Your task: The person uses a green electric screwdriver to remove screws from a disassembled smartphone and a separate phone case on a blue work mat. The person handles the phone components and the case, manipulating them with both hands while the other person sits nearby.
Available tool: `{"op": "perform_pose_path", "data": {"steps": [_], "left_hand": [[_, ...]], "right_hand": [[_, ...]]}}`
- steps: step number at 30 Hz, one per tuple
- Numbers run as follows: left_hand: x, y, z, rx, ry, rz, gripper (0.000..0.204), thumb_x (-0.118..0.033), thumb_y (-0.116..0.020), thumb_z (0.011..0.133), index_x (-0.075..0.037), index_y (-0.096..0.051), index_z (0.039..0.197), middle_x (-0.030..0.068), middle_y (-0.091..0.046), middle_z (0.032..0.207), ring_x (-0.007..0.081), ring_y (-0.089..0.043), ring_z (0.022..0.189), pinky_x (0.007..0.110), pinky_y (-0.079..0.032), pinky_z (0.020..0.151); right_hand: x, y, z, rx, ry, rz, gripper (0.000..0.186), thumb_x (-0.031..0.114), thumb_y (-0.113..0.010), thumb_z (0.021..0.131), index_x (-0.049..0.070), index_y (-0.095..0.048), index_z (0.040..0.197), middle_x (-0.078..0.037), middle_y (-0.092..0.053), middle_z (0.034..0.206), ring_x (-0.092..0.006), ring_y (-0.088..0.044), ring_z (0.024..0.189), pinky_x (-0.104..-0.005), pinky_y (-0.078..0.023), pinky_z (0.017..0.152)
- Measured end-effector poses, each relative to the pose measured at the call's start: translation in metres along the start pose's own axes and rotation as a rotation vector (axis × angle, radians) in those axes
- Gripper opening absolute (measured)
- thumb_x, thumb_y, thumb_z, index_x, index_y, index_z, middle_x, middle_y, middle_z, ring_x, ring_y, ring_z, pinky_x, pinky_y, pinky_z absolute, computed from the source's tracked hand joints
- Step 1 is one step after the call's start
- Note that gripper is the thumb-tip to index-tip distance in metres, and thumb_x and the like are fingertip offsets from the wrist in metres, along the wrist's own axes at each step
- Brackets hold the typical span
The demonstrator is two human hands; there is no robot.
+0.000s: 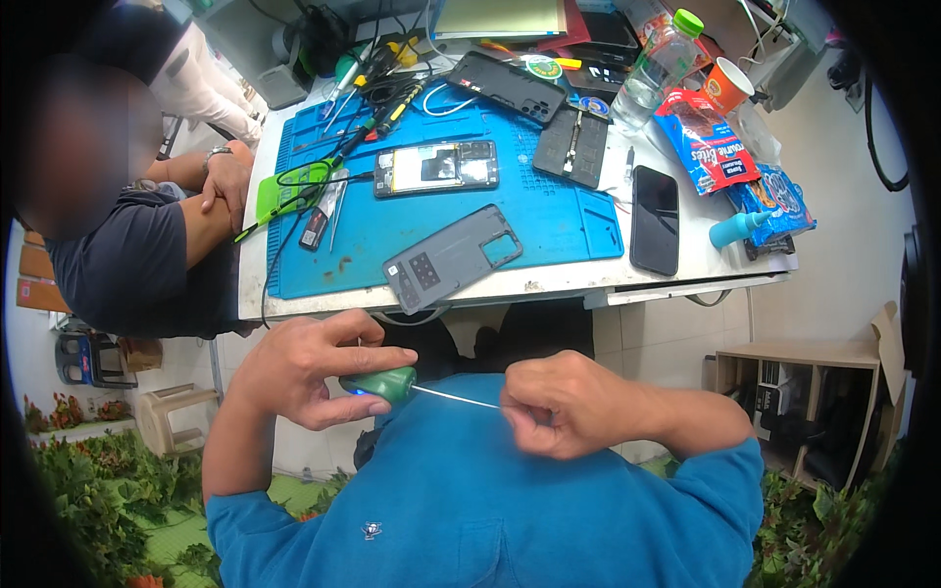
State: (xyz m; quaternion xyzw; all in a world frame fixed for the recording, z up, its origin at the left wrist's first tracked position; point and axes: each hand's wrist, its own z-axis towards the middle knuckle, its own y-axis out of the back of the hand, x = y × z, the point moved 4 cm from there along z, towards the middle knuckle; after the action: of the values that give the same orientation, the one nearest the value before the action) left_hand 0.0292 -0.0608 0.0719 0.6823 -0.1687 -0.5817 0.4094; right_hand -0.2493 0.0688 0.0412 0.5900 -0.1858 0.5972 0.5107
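Note:
My left hand (309,367) grips the green handle of a screwdriver (392,382) between thumb and fingers, off the near edge of the table. Its thin silvery shaft points right. My right hand (569,402) is closed around the far end of that shaft, so the tip is hidden. On the blue mat (372,235) ahead lies an opened phone (436,169) with its inner parts bare. Nearer to me a grey phone back cover (453,257) sits slantwise, its corner over the table edge. A blue light shows below the handle.
A dark phone (655,220) lies on the right. Behind it stand a water bottle (655,73), a paper cup (726,86), snack bags (708,142) and a teal squeeze bottle (737,229). Tools and cables (377,93) crowd the back. Another person's arm (221,196) rests at the left edge.

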Motion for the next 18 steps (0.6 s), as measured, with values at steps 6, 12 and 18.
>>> {"op": "perform_pose_path", "data": {"steps": [6, 12, 18], "left_hand": [[0.04, 0.044, -0.044, -0.238, 0.139, 0.023, 0.051, -0.026, -0.089, 0.086, -0.011, -0.088, 0.135, 0.0153, -0.078, 0.108, 0.031, -0.078, 0.089, 0.039, -0.062, 0.081], [0.041, 0.025, -0.015, -0.501, 0.344, 0.337, 0.041, -0.025, -0.085, 0.104, -0.006, -0.082, 0.14, 0.0157, -0.076, 0.116, 0.0364, -0.077, 0.095, 0.042, -0.062, 0.085], [0.046, -0.009, -0.006, -0.483, 0.373, 0.332, 0.043, -0.026, -0.085, 0.103, -0.007, -0.081, 0.141, 0.0162, -0.074, 0.118, 0.0374, -0.079, 0.092, 0.045, -0.063, 0.081]], "right_hand": [[0.009, 0.035, -0.035, -0.134, -0.103, -0.108, 0.01, 0.0, -0.078, 0.092, 0.001, -0.069, 0.089, -0.011, -0.068, 0.082, -0.0266, -0.068, 0.067, -0.038, -0.055, 0.06], [-0.041, 0.084, -0.015, -0.548, -0.109, -0.694, 0.011, -0.002, -0.086, 0.093, 0.0, -0.077, 0.096, -0.013, -0.073, 0.093, -0.0307, -0.073, 0.082, -0.0417, -0.058, 0.071], [-0.074, 0.103, -0.022, -0.391, -0.276, -1.082, 0.017, 0.0, -0.081, 0.096, -0.001, -0.082, 0.113, -0.016, -0.074, 0.106, -0.0353, -0.073, 0.109, -0.0484, -0.058, 0.095]]}}
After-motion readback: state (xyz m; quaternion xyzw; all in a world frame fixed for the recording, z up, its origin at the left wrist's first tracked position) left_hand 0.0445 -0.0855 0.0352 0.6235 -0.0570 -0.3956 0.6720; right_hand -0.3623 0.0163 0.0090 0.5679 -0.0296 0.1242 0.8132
